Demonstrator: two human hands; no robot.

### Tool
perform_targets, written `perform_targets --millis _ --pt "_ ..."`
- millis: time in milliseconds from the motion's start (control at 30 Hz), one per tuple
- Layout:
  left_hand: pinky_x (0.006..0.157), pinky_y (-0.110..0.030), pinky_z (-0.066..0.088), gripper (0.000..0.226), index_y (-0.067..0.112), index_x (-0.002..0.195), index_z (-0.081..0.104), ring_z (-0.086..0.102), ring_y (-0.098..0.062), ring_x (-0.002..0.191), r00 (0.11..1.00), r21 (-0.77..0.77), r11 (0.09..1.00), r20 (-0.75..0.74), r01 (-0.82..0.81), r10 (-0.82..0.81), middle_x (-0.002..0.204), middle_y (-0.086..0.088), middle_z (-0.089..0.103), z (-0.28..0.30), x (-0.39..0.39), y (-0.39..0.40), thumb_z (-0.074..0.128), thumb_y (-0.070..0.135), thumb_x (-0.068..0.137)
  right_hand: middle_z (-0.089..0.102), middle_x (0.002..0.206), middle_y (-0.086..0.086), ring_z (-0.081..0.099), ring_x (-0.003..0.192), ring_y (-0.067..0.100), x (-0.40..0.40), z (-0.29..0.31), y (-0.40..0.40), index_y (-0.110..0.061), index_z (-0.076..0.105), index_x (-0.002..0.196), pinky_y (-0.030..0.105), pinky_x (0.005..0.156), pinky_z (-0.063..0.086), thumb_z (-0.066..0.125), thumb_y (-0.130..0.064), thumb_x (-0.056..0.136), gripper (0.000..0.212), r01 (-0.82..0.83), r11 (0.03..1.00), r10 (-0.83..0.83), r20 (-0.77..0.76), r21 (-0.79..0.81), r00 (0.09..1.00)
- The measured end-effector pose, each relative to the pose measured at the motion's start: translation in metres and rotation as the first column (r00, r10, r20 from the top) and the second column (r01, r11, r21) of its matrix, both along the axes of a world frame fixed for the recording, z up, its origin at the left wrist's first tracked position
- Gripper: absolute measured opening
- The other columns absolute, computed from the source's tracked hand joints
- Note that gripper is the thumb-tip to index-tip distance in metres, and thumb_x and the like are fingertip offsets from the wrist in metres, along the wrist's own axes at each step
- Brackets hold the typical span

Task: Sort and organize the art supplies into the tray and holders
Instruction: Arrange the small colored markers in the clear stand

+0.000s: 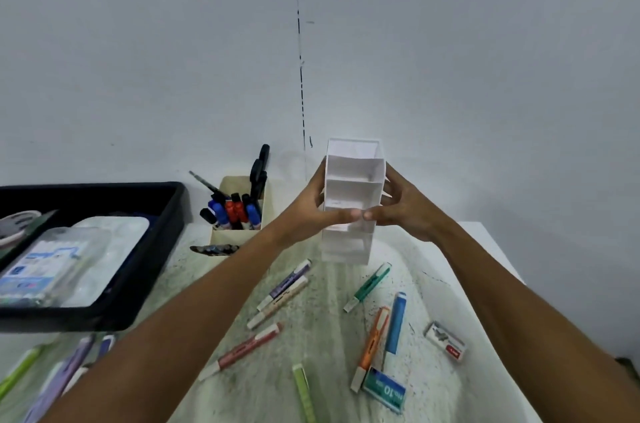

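Observation:
A white holder with several compartments (pixel 349 190) is held up above the table, its open face turned towards me. My left hand (pixel 311 208) grips its left side and my right hand (pixel 401 208) its right side, with both thumbs meeting on a front divider. Several highlighters lie loose on the table below: a purple one (pixel 287 282), a pink one (pixel 249 346), a green one (pixel 369 286), an orange one (pixel 370 350), a blue one (pixel 396 325) and a light green one (pixel 303 391). A cream holder (pixel 239 235) at the back holds several markers (pixel 235 211) and scissors (pixel 259 170).
A black tray (pixel 166 249) at the left holds a clear plastic case and a palette. A staples box (pixel 384 393) and a small eraser box (pixel 445 341) lie at the right front. More pens (pixel 65 377) lie at the left front. The wall stands close behind the table.

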State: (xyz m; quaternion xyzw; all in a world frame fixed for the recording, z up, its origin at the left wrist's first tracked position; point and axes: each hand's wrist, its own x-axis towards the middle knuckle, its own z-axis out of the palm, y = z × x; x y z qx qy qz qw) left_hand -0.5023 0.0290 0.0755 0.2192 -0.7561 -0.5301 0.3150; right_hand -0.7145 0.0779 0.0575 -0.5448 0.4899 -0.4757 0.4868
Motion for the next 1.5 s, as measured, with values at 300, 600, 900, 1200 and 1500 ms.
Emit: perform_targets --millis 300,600,900,1200,1500 --pt "0.081 -0.020 0.051 0.093 0.023 0.144 0.027 0.060 -0.002 0.109 0.999 0.081 0.996 0.019 -0.042 0.041 0.123 0.006 0.058 -0.034 -0.010 -0.012 0.081 0.002 0.071 0.034 0.154 -0.005 0.040 0.138 0.020 -0.004 -0.029 -0.013 -0.034 0.021 0.151 0.048 0.106 0.043 0.091 -0.015 0.059 0.118 0.055 0.998 -0.053 -0.069 0.025 0.996" --pt "0.059 -0.018 0.044 0.046 0.023 0.106 0.050 0.051 -0.009 0.073 0.880 -0.287 0.845 0.014 -0.452 0.475 0.087 0.004 0.055 -0.092 0.019 0.032 0.074 0.042 0.072 0.062 0.121 0.003 0.060 0.095 0.015 0.000 -0.041 0.054 -0.015 0.055 0.133 0.022 0.080 0.046 0.078 -0.020 0.079 0.059 0.386 0.922 -0.304 -0.563 0.030 0.769" --pt "0.084 -0.024 0.041 0.022 0.015 0.108 0.067 0.054 -0.016 0.098 0.853 -0.596 0.803 0.422 0.005 0.307 0.107 -0.003 0.067 -0.124 -0.027 0.064 0.055 0.024 0.093 0.067 0.115 -0.003 0.061 0.088 0.011 0.045 -0.070 0.105 -0.022 0.063 0.116 0.023 0.076 0.047 0.060 -0.054 0.087 0.043 0.589 0.802 -0.212 -0.874 0.100 0.438" --pt "0.078 -0.032 0.053 0.046 0.012 0.126 0.054 0.063 -0.021 0.091 0.812 -0.511 0.857 0.473 -0.063 0.342 0.105 -0.008 0.067 -0.117 -0.033 0.068 0.064 0.009 0.081 0.066 0.103 0.000 0.057 0.078 0.011 0.054 -0.073 0.108 -0.017 0.062 0.097 0.023 0.069 0.048 0.069 -0.037 0.085 0.025 0.630 0.770 -0.289 -0.825 0.103 0.487" --pt "0.063 -0.038 0.060 0.094 0.041 0.145 0.025 0.067 -0.025 0.078 0.918 0.070 0.998 0.396 -0.006 -0.022 0.100 -0.010 0.056 -0.047 -0.008 0.071 0.071 -0.004 0.077 0.071 0.087 0.007 0.065 0.069 0.016 0.031 -0.027 0.109 -0.011 0.071 0.093 0.021 0.058 0.049 0.063 -0.009 0.087 0.010 0.538 0.823 -0.461 -0.342 0.180 0.819"
